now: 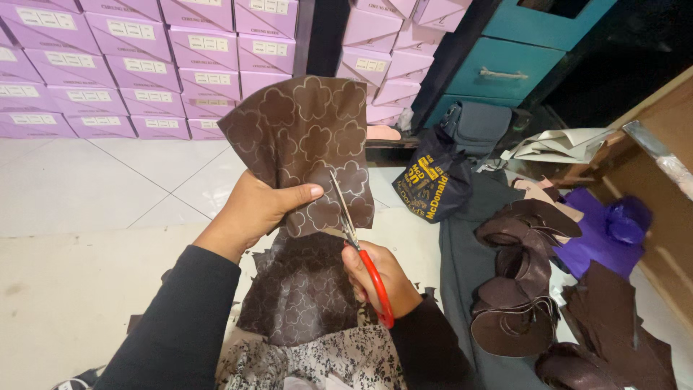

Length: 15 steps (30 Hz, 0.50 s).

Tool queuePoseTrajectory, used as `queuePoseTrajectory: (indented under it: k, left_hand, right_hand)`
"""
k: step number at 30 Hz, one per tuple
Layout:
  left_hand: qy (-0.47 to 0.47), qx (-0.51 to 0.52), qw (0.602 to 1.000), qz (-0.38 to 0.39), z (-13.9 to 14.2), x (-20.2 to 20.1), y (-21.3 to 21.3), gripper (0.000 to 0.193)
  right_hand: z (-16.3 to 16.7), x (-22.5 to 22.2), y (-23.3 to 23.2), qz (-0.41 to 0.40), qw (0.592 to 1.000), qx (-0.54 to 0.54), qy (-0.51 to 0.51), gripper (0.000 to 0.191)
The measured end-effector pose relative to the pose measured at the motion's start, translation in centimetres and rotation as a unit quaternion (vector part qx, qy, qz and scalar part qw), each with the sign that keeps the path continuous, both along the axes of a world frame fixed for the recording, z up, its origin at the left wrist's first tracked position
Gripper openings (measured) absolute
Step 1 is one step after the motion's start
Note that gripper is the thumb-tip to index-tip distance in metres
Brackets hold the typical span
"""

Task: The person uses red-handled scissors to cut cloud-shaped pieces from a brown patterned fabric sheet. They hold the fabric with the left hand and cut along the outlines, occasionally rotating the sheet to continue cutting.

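A brown sheet of material [303, 137] printed with pale flower outlines is held up in front of me. My left hand [256, 209] grips it at its lower left, thumb across the front. My right hand [379, 278] holds red-handled scissors [361, 249], whose blades point up into the sheet's lower edge. A larger piece of the same patterned material [299, 292] hangs below, over my lap.
Stacked lilac boxes [137, 65] line the back wall on the white tiled floor. A dark bag [433, 184] lies ahead. To the right lie cut brown pieces [516, 289], purple material [599, 231], a teal cabinet [505, 72] and a wooden edge [664, 217].
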State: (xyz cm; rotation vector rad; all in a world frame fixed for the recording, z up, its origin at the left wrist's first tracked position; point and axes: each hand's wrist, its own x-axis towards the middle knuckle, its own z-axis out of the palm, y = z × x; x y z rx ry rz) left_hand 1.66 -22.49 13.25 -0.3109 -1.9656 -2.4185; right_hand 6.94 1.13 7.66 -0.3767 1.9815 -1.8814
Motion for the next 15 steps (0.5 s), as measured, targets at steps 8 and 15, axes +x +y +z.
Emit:
queuePoseTrajectory:
  k: [8, 15]
  left_hand:
    - [0.006, -0.014, 0.999, -0.038, -0.58, 0.17, 0.37, 0.049]
    - [0.002, -0.025, 0.999, -0.025, -0.51, 0.09, 0.43, 0.046]
  right_hand:
    - [0.03, 0.18, 0.12, 0.039, 0.999, -0.017, 0.018, 0.041]
    - [-0.17, 0.12, 0.47, 0.043, 0.998, -0.025, 0.031, 0.044]
